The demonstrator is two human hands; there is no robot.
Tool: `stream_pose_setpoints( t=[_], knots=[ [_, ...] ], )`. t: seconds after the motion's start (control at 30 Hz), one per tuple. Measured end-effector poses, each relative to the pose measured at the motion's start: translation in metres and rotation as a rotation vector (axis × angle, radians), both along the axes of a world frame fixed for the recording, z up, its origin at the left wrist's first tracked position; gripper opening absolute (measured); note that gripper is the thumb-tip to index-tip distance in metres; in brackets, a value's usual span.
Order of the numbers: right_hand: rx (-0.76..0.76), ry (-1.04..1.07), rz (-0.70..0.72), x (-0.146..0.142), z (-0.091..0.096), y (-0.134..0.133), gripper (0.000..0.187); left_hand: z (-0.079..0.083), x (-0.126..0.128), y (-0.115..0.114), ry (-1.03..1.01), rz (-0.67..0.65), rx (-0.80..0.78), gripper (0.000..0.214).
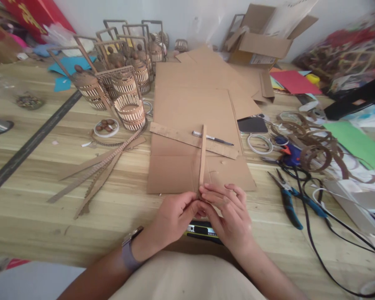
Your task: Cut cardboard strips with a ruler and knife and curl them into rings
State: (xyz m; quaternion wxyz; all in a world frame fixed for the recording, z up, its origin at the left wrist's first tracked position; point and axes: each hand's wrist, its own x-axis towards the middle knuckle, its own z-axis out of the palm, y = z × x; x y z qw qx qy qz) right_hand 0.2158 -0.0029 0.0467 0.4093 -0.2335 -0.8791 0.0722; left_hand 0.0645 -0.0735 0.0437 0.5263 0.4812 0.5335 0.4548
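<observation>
Cardboard strip [203, 156] pinched by left fingers [189, 202], right fingers [218, 196] over wooden table [28, 225]; wall [178, 12] beyond

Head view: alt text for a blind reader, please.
The left hand and right hand pinch a narrow tan cardboard strip over flat brown cardboard sheets on a pale wooden table. Cylindrical slatted brown baskets stand at left; blue-handled pliers lie at right.

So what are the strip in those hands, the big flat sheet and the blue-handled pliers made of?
Sheet: looks like cardboard, matte brown, with straight fold lines.
Strip: probably cardboard too, matte and a similar tan.
Pliers: likely metal, by the grey tips; handles perhaps plastic or rubber, coloured blue and black.
</observation>
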Motion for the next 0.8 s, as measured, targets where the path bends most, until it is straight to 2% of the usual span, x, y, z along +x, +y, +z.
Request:
stream_pose_setpoints(
  t=[0.13, 0.27, 0.47, 0.53, 0.6, 0.73, 0.8],
  knots=[
    [0.031, 0.026, 0.000, 0.000, 0.002, -0.002, 0.013, 0.002, -0.001, -0.001, 0.105, -0.011, 0.074, 0.030],
    [-0.017, 0.058, -0.013, 0.001, 0.003, -0.004, 0.017, 0.005, -0.002, 0.000, 0.121, -0.035, 0.131, 0.028],
    [-0.129, 0.051, -0.015, 0.002, 0.002, 0.001, 0.012, 0.004, -0.003, 0.001, 0.053, -0.050, 0.094, 0.029],
    [-0.165, 0.021, -0.011, 0.006, 0.005, 0.004, 0.011, 0.004, -0.004, 0.003, -0.007, 0.009, 0.032, 0.031],
    [-0.212, -0.066, 0.031, 0.012, 0.009, 0.005, 0.018, 0.005, -0.006, 0.006, -0.084, 0.115, -0.043, 0.033],
    [-0.327, -0.428, 0.212, 0.022, 0.010, -0.006, 0.043, 0.010, -0.012, 0.012, -0.214, 0.329, -0.113, 0.036],
    [-0.317, -0.580, 0.230, 0.022, 0.004, -0.014, 0.045, 0.013, -0.014, 0.014, -0.246, 0.379, -0.117, 0.037]
  ],
)
